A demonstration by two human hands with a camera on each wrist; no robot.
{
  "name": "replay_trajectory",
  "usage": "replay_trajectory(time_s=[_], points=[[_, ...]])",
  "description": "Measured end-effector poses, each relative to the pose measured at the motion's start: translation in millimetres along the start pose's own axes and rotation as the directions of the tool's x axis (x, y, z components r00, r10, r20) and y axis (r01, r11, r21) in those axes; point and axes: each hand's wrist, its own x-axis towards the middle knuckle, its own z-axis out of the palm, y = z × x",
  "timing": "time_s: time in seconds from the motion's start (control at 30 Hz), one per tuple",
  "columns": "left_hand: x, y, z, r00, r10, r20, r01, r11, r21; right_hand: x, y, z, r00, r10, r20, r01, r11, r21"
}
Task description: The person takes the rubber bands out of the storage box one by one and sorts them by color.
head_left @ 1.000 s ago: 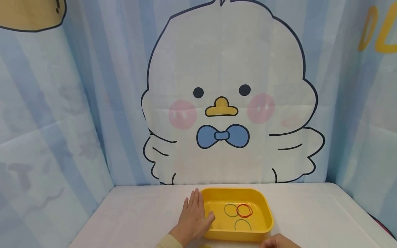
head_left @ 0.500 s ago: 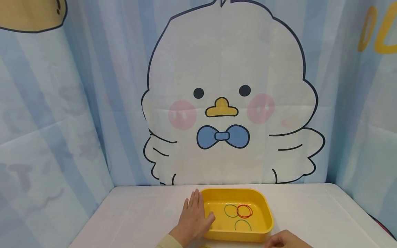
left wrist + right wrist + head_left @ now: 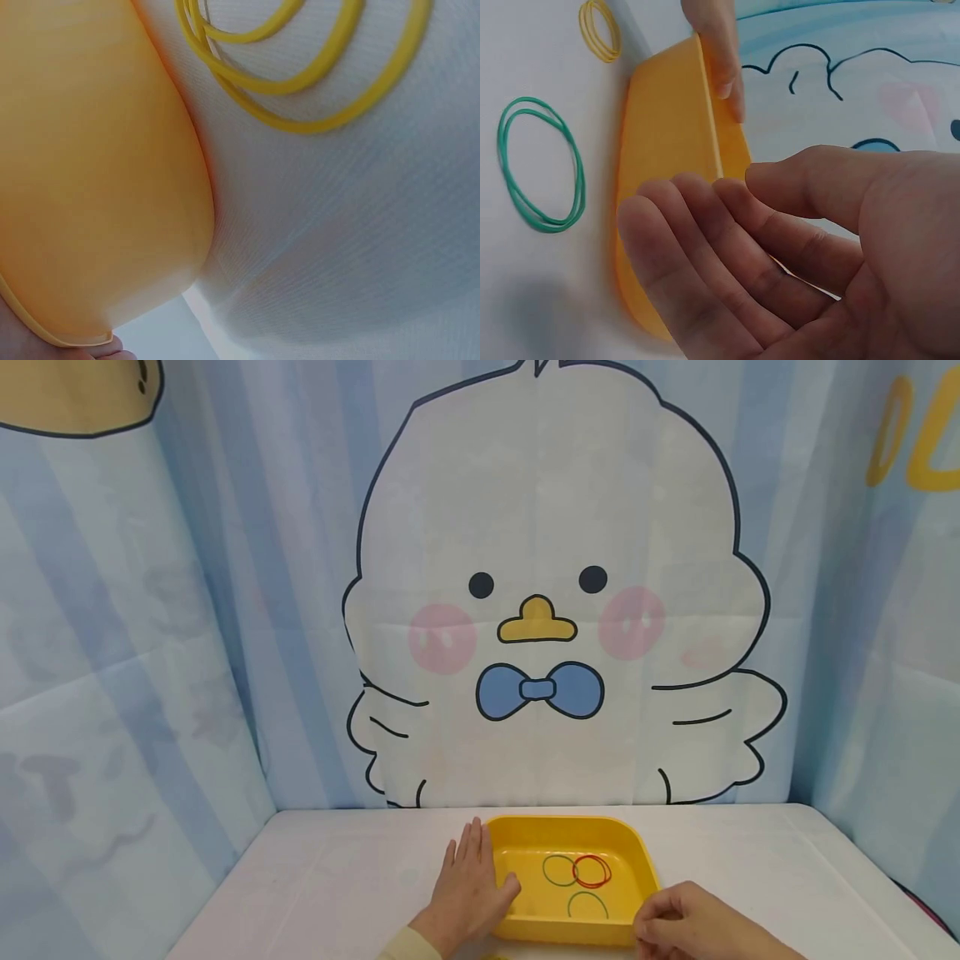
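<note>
Nothing is held in the right hand (image 3: 693, 927): its fingers (image 3: 705, 255) are loosely bent and spread, the palm bare, and it is seen just beside the near right corner of the yellow tray (image 3: 637, 852). The left hand (image 3: 468, 893) is laid flat against the tray's left wall, fingers straight, thumb hooked over the rim, so the tray is steadied rather than gripped.

Inside the tray three rubber bands are seen: a red band (image 3: 592, 870) overlapping a green band (image 3: 558, 869), and another green one (image 3: 587, 904) nearer the front wall. Outside it, on the white table (image 3: 337, 877), a green double loop (image 3: 541, 161) and a yellow double loop (image 3: 600, 30) lie near the tray's front wall.

The step in hand is judged to be the collecting of bands into the tray. For the next move a fine fingertip pinch on a loose band beside the tray is called for.
</note>
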Motion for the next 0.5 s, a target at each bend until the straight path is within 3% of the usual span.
replay_trajectory(time_s=[0.27,0.5], points=[[-1.1,0.7,-0.6,1.000,0.003,-0.004,-0.003,1.000,-0.007,7.3,-16.9,-9.6,0.999,-0.052,0.010,0.051,0.995,0.084],[-0.7,0.3,-0.6,1.000,0.004,-0.001,-0.004,1.000,0.004,23.0,-26.8,-16.0,0.995,-0.095,0.012,0.093,0.991,0.092]])
